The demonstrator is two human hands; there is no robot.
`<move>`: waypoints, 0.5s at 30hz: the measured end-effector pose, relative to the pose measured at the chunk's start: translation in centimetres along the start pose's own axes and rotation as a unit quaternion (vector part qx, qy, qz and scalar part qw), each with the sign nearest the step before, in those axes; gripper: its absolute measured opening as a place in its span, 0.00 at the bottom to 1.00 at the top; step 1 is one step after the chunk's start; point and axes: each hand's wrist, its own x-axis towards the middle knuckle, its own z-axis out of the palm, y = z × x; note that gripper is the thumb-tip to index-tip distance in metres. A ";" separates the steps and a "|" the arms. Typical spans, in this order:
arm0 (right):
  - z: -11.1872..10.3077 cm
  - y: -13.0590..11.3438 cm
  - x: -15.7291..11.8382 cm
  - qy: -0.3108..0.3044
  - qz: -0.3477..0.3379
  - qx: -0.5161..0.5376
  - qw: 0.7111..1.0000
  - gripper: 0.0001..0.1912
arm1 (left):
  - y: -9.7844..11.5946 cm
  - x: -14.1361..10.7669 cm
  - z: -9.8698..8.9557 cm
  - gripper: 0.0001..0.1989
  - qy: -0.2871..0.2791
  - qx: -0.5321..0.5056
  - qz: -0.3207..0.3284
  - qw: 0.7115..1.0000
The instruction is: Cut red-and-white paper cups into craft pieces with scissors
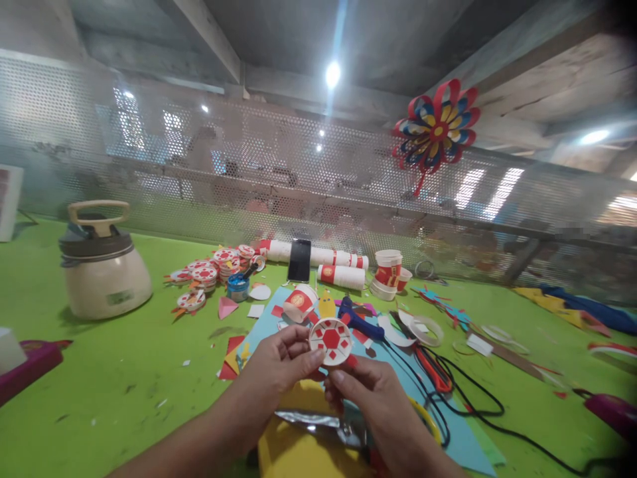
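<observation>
A paper turtle is held up between my two hands, a white disc with a red hexagon pattern, a yellow head at the top and red legs. My left hand pinches its left edge between thumb and fingers. My right hand is closed at the lower right edge, by a red leg. Below the hands lie scissors over a yellow surface. Just behind the turtle are a blue glue gun and a cut paper cup on light-blue paper.
Finished turtles are piled back left beside a blue jar. A phone leans on paper-cup tubes. A large beige jug stands left. Stacked cups, a tape roll and a black cord lie right.
</observation>
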 end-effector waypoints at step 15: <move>-0.3 0.8 -0.1 -0.033 -0.006 -0.044 0.998 0.18 | 0.6 -0.7 0.9 0.15 0.031 0.003 0.011 0.999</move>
